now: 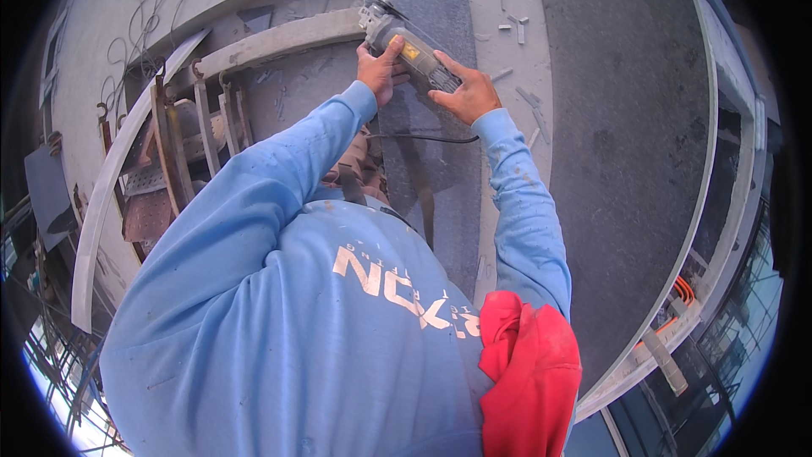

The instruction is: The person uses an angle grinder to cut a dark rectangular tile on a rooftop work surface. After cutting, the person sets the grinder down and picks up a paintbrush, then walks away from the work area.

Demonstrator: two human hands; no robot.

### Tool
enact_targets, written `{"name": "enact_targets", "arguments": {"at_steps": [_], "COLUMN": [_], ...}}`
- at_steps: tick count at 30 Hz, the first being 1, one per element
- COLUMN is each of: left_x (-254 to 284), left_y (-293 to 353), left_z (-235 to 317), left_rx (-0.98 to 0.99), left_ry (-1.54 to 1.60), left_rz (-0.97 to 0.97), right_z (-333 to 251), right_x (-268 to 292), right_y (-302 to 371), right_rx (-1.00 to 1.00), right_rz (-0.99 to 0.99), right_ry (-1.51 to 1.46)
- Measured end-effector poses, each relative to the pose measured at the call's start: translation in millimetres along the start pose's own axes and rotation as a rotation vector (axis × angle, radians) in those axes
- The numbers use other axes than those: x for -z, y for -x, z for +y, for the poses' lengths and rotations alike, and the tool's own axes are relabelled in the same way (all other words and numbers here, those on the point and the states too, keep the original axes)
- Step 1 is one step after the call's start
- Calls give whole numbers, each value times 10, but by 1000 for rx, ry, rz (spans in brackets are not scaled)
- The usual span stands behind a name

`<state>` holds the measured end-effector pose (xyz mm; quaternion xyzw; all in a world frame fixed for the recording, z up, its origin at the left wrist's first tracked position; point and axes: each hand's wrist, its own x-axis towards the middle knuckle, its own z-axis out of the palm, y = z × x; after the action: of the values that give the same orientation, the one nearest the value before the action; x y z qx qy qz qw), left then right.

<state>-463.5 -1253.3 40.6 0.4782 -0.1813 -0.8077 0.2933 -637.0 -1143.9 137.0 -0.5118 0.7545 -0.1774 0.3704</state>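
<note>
An angle grinder (pixel 412 46) with a grey body and a yellow label is held out in front of me in both hands. My left hand (pixel 381 70) is closed round its front, near the metal gear head. Around the rear end of the body wraps my right hand (pixel 466 91). The disc (pixel 386 8) shows edge-on at the far end, over a dark grey stone slab (pixel 440 5). A black cord (pixel 423 137) passes below my right forearm. Whether the disc touches the slab cannot be made out.
A large dark slab (pixel 630 101) lies to the right. Small stone offcuts (pixel 520 32) are scattered on the floor between the slabs. Rusty metal frames (pixel 169 144) and a long pale curved strip (pixel 110 203) stand at left. Loose cable (pixel 152 8) coils at the far left.
</note>
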Motion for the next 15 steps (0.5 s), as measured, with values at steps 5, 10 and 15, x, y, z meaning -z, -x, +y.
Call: {"name": "enact_targets", "arguments": {"at_steps": [5, 10, 15], "left_x": [-46, -74, -78], "left_y": [57, 105, 110], "left_z": [-21, -39, -78], "left_rx": [-13, -16, 3], "left_ry": [-16, -28, -15], "left_rz": [-12, -26, -31], "right_z": [47, 70, 108], "right_x": [27, 25, 48], "right_y": [38, 85, 119], "right_rx": [-9, 3, -29], "right_rz": [-9, 13, -17], "right_ry": [-6, 5, -17]}}
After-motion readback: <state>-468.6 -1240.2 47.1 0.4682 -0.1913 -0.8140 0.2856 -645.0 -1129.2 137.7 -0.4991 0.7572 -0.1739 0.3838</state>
